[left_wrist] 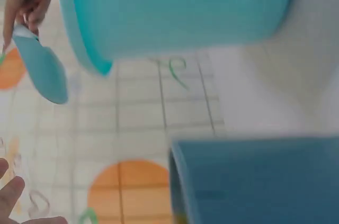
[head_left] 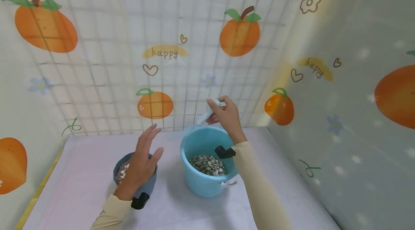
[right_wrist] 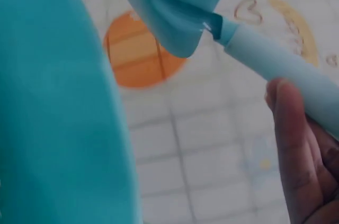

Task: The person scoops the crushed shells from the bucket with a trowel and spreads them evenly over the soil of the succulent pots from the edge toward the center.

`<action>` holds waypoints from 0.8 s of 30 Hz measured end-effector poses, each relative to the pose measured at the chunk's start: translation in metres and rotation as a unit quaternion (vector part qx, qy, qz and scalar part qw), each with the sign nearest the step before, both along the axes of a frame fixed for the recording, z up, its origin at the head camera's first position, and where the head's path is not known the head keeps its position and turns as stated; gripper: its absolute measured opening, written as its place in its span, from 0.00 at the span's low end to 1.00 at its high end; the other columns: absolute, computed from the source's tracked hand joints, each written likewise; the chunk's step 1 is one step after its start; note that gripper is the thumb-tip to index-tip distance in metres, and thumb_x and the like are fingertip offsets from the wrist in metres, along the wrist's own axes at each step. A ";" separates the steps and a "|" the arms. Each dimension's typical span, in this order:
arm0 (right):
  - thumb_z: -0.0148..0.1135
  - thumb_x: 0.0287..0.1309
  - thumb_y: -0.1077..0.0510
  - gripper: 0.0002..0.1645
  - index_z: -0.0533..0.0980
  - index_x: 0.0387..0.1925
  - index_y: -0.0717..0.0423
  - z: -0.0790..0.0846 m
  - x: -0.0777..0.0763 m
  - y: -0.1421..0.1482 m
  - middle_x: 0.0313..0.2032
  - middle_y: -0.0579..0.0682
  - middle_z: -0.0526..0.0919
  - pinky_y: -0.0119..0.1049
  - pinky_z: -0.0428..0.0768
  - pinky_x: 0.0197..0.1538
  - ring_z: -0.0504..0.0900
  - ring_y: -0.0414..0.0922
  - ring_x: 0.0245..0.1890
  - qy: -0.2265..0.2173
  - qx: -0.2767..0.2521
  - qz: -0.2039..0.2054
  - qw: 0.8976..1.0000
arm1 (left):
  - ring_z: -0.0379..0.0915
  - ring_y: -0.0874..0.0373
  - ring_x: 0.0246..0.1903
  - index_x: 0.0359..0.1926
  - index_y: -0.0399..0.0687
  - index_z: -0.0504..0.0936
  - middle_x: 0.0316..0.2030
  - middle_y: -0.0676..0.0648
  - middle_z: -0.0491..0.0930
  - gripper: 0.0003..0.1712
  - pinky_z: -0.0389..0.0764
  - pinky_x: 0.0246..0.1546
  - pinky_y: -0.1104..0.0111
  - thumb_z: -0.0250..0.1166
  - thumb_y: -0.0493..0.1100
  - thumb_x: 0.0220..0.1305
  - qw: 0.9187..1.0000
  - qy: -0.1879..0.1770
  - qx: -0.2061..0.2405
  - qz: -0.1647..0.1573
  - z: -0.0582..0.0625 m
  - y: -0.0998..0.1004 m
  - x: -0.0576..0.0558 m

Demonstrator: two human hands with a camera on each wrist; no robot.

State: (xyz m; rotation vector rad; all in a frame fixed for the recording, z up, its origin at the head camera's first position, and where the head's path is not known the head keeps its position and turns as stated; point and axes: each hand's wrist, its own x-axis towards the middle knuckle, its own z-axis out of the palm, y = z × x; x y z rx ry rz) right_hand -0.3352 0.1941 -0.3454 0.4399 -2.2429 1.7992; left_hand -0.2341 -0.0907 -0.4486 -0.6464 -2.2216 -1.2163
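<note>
My right hand (head_left: 228, 115) grips the pale blue handle of a small garden trowel (right_wrist: 172, 15) above the far rim of a light blue bucket (head_left: 204, 186). In the left wrist view the trowel's blade (left_wrist: 46, 73) hangs beside the bucket, pointing down and away from the hand. A layer of grey-white gravel (head_left: 207, 165) lies in the bucket. Over a smaller blue-grey pot (head_left: 150, 186) on the left, my left hand (head_left: 142, 161) is held with fingers extended and holds nothing. It partly hides the pot and the pale stones (head_left: 123, 172) inside.
Bucket and pot stand side by side on a table with a white cover (head_left: 81, 186). A metal handle (head_left: 230, 184) hangs at the bucket's near right side. Behind the table hangs a printed curtain (head_left: 107, 89) with a wire grid showing; another printed sheet (head_left: 356, 122) closes the right side.
</note>
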 end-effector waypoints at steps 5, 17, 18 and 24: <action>0.64 0.63 0.44 0.27 0.69 0.48 0.61 0.004 0.009 0.022 0.26 0.67 0.83 0.54 0.82 0.33 0.83 0.66 0.25 -0.027 -0.001 -0.015 1.000 | 0.39 0.49 0.73 0.75 0.58 0.57 0.76 0.49 0.46 0.34 0.55 0.59 0.33 0.54 0.53 0.72 0.999 -0.010 -0.032 -0.033 0.000 0.027 0.000; 0.64 0.63 0.42 0.27 0.69 0.47 0.61 -0.013 0.011 0.047 0.25 0.66 0.82 0.51 0.83 0.30 0.83 0.65 0.24 -0.044 0.012 -0.042 0.998 | 0.32 0.48 0.74 0.76 0.63 0.54 0.76 0.54 0.40 0.35 0.58 0.56 0.32 0.52 0.60 0.72 0.994 -0.032 -0.077 -0.073 -0.018 0.050 -0.006; 0.64 0.62 0.40 0.29 0.69 0.47 0.60 -0.018 0.008 0.050 0.24 0.64 0.83 0.50 0.83 0.30 0.83 0.63 0.23 -0.045 0.025 -0.048 0.998 | 0.32 0.49 0.74 0.76 0.63 0.55 0.76 0.54 0.40 0.35 0.58 0.56 0.32 0.51 0.60 0.72 0.994 -0.034 -0.079 -0.075 -0.018 0.051 -0.006; 0.64 0.57 0.33 0.32 0.74 0.45 0.56 -0.040 0.000 0.061 0.24 0.58 0.83 0.47 0.83 0.31 0.84 0.55 0.23 -0.063 0.118 -0.039 0.990 | 0.28 0.50 0.74 0.75 0.63 0.56 0.77 0.55 0.40 0.35 0.58 0.57 0.33 0.51 0.62 0.72 0.990 -0.055 -0.094 -0.086 -0.021 0.059 -0.006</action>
